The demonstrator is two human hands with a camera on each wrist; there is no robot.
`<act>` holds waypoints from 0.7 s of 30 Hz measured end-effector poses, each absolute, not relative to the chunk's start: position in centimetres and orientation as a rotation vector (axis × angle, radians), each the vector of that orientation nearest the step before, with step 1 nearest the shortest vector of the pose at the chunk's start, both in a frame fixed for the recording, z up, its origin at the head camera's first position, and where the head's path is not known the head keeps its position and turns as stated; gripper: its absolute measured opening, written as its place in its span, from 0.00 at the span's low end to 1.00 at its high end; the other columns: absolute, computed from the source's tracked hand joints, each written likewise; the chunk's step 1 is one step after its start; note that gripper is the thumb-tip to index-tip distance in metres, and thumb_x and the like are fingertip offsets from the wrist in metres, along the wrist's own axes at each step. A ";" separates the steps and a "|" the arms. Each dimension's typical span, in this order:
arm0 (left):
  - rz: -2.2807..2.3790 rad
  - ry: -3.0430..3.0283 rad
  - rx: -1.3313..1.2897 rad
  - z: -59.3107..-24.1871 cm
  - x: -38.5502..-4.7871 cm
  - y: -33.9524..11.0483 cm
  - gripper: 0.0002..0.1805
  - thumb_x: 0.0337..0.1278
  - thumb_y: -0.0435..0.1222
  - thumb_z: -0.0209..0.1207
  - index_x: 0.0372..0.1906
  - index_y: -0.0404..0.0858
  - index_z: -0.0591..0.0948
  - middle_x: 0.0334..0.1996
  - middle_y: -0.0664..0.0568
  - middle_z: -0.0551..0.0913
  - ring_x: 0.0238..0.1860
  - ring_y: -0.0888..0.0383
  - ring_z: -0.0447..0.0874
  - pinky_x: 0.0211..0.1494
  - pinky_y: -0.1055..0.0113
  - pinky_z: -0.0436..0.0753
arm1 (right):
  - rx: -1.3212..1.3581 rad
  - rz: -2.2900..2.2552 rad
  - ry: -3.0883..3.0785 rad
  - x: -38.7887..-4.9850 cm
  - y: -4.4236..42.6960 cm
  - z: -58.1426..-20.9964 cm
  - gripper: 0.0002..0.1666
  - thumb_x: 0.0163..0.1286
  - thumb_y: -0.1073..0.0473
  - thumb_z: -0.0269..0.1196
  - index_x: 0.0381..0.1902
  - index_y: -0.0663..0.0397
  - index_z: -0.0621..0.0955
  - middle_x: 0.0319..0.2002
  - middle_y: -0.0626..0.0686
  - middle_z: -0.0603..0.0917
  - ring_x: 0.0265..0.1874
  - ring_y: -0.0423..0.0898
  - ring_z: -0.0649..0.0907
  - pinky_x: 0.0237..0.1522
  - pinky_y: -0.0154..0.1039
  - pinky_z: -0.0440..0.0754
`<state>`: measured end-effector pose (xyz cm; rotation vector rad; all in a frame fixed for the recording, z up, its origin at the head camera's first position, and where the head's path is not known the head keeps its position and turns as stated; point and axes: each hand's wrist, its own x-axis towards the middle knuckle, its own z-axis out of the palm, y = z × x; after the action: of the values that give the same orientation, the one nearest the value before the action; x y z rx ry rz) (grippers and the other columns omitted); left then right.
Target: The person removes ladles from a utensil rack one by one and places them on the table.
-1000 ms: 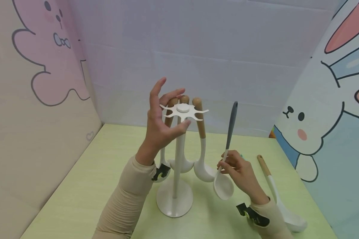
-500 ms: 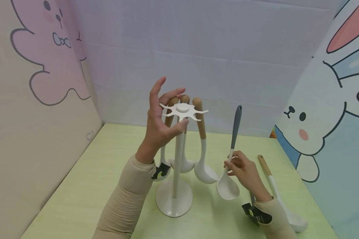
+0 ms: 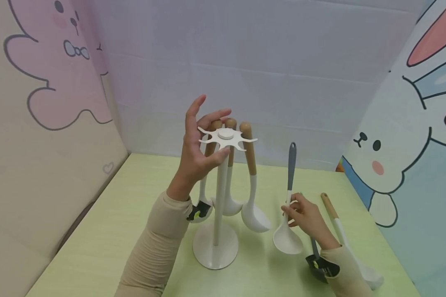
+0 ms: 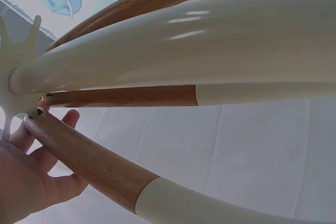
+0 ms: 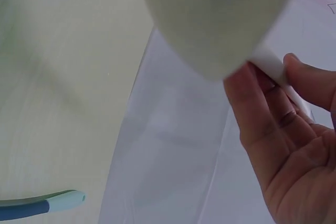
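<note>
In the head view a white utensil rack stands on a round base, with a ring of hooks on top. My left hand holds that top, thumb at the front and some fingers behind. Several white ladles with wooden handles hang there, one being the right-hand ladle. To the right, my right hand pinches the white neck of a ladle with a grey handle, bowl down, apart from the rack. The right wrist view has its blurred bowl close up. The left wrist view shows the rack's pole.
A white utensil with a wooden handle lies at the table's right side. A dark grey utensil lies partly hidden under my right wrist. A blue and light-green handle shows in the right wrist view. Printed cloth walls enclose the table.
My right hand has shifted right and slightly down with the grey-handled ladle, whose handle top has dropped and now stands nearly upright. The left hand has stayed at the rack's top.
</note>
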<state>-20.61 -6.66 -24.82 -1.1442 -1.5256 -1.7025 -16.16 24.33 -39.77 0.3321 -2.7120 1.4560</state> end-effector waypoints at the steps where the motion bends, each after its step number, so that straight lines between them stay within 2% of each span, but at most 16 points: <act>1: -1.706 -1.526 -1.147 -24.8 -20.6 -6.7 0.54 0.42 0.39 0.60 0.73 0.26 0.46 0.59 0.25 0.74 0.59 0.44 0.77 0.66 0.50 0.71 | 0.318 1.459 -2.729 -16.2 24.3 -39.8 0.11 0.72 0.64 0.62 0.47 0.63 0.74 0.33 0.60 0.87 0.29 0.50 0.88 0.26 0.39 0.87; 10: -1.767 -1.499 -1.186 -25.0 -20.9 -6.7 0.55 0.43 0.40 0.60 0.73 0.25 0.44 0.59 0.24 0.73 0.58 0.45 0.76 0.63 0.40 0.70 | 0.251 1.472 -2.822 -16.2 24.8 -40.8 0.12 0.72 0.64 0.61 0.47 0.67 0.73 0.33 0.62 0.86 0.29 0.52 0.88 0.25 0.41 0.87; 21: -1.852 -1.471 -1.226 -24.9 -21.1 -7.2 0.57 0.41 0.42 0.61 0.75 0.28 0.43 0.59 0.24 0.73 0.57 0.52 0.77 0.63 0.52 0.72 | 0.290 1.547 -2.919 -16.6 25.4 -42.4 0.14 0.73 0.64 0.61 0.46 0.69 0.69 0.33 0.64 0.85 0.26 0.54 0.87 0.23 0.45 0.86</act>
<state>-21.05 -7.18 -24.92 -1.2263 -1.4712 -1.8521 -16.62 25.42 -42.44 0.2904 -2.9192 1.5467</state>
